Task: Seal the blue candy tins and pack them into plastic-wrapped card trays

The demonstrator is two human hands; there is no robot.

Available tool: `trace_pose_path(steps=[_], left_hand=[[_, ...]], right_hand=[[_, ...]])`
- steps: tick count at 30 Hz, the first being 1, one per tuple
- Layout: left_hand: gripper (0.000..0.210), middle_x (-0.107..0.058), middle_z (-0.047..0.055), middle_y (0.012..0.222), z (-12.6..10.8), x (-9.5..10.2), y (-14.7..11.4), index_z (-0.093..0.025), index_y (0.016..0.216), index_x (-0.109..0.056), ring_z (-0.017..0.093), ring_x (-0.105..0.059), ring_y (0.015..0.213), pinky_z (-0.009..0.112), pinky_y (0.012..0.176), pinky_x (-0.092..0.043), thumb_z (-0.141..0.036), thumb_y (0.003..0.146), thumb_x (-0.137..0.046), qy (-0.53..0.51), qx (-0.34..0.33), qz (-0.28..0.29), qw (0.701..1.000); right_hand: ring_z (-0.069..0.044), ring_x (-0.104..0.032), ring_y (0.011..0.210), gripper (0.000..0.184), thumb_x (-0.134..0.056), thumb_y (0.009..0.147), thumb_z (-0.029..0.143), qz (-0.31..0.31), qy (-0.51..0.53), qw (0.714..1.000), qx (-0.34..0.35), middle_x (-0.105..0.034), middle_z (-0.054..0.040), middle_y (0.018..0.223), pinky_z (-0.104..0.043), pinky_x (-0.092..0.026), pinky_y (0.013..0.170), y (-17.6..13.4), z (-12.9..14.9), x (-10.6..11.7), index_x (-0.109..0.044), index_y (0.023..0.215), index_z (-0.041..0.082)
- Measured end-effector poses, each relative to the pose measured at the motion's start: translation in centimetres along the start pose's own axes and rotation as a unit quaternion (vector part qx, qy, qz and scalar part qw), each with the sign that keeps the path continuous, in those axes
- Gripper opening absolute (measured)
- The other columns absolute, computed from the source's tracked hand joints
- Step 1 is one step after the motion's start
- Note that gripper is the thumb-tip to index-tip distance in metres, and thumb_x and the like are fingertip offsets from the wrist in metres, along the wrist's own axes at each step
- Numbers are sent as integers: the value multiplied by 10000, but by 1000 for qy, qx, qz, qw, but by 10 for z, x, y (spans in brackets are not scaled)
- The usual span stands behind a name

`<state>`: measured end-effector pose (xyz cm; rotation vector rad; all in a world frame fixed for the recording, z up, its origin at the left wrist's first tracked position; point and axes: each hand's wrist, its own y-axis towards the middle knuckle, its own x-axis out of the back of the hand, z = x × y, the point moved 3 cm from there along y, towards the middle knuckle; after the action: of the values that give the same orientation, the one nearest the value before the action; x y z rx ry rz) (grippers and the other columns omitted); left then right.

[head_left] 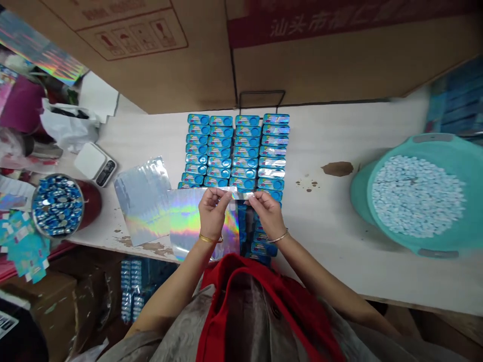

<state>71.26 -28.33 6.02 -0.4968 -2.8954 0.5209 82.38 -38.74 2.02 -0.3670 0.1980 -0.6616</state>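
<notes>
Between finger and thumb, my left hand [212, 215] pinches one end of a short shiny sticker strip [242, 195]. The other end is pinched by my right hand [269, 215], so the strip stretches level between them. Below it lie several columns of small blue boxes [247, 142] packed side by side. Some boxes in the right column carry silvery strips [272, 162] across their tops. Under my left hand is a rainbow-sheened holographic sheet [184, 213], partly covering the nearer boxes. A second silvery sheet [143, 193] overlaps its left side.
A large cardboard box [181, 75] walls off the back, with a black wire stand [262, 92] before it. At right stands a turquoise tub [362, 196] of small wrapped white pieces. On the left are a red pot [90, 203] of blue-wrapped pieces and a small scale [92, 162].
</notes>
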Motion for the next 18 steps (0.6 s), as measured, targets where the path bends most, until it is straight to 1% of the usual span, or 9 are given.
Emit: trace_pose_path(steps=[1, 3, 5, 7, 9, 11, 14, 16, 18], left_hand=[[245, -573, -28, 681, 7, -9, 2, -200, 712, -532, 106, -545, 662, 251, 678, -450, -342, 720, -732, -12, 14, 10, 1000], [239, -558, -37, 650, 20, -27, 7, -196, 701, -540, 99, -532, 630, 247, 662, -442, -331, 705, -738, -22, 33, 27, 999], [212, -552, -37, 643, 29, -47, 13, -194, 693, -554, 101, -522, 619, 252, 652, -435, -322, 714, -722, 3, 23, 42, 999], [173, -567, -22, 674, 32, -66, 21, -196, 685, -568, 118, -534, 661, 272, 688, -439, -301, 747, -690, 67, -31, 53, 996], [153, -591, -4, 730, 30, -84, 28, -201, 675, -569, 146, -556, 750, 305, 766, -440, -267, 776, -663, 153, -102, 61, 981], [147, -616, 14, 806, 30, -98, 33, -204, 677, -568, 178, -568, 855, 345, 833, -420, -242, 788, -658, 244, -149, 65, 956], [126, -630, 38, 918, 34, -109, 37, -204, 704, -585, 219, -556, 951, 383, 852, -383, -243, 802, -655, 353, -167, 61, 919], [120, -624, 47, 950, 39, -112, 38, -203, 722, -595, 231, -545, 963, 390, 841, -368, -259, 813, -651, 394, -173, 60, 901], [117, -616, 52, 969, 45, -114, 38, -206, 737, -601, 237, -536, 966, 392, 831, -356, -273, 821, -646, 417, -180, 57, 889]], right_hand=[[-172, -588, 717, 327, -583, 829, 549, -22, 3, 1000, -4, -636, -3, 727, -319, -484, 709, 1, 1, 7, -586, 787, 224], [-151, -546, 659, 298, -599, 821, 504, -64, -3, 998, -1, -585, 15, 673, -298, -467, 666, 7, 5, 25, -550, 737, 222], [-136, -500, 626, 275, -594, 827, 463, -104, -30, 994, 9, -537, 26, 651, -279, -437, 625, 15, 8, 45, -533, 714, 219], [-130, -466, 615, 248, -592, 828, 425, -148, -80, 985, 30, -508, 28, 653, -276, -413, 610, 24, 8, 67, -535, 708, 216], [-137, -463, 633, 229, -578, 833, 401, -178, -141, 972, 61, -510, 22, 667, -284, -414, 630, 31, 6, 85, -540, 705, 215], [-147, -476, 655, 233, -547, 848, 388, -188, -196, 958, 90, -522, 14, 671, -297, -425, 659, 37, 2, 97, -531, 690, 218], [-156, -492, 658, 237, -510, 864, 364, -177, -251, 945, 117, -533, 6, 658, -311, -437, 676, 43, -6, 106, -515, 674, 221], [-160, -503, 660, 229, -498, 868, 350, -167, -267, 941, 123, -545, 0, 662, -315, -442, 675, 45, -12, 109, -519, 680, 221], [-163, -511, 660, 228, -494, 871, 348, -165, -275, 940, 120, -556, -6, 667, -316, -444, 669, 48, -18, 110, -527, 685, 221]])
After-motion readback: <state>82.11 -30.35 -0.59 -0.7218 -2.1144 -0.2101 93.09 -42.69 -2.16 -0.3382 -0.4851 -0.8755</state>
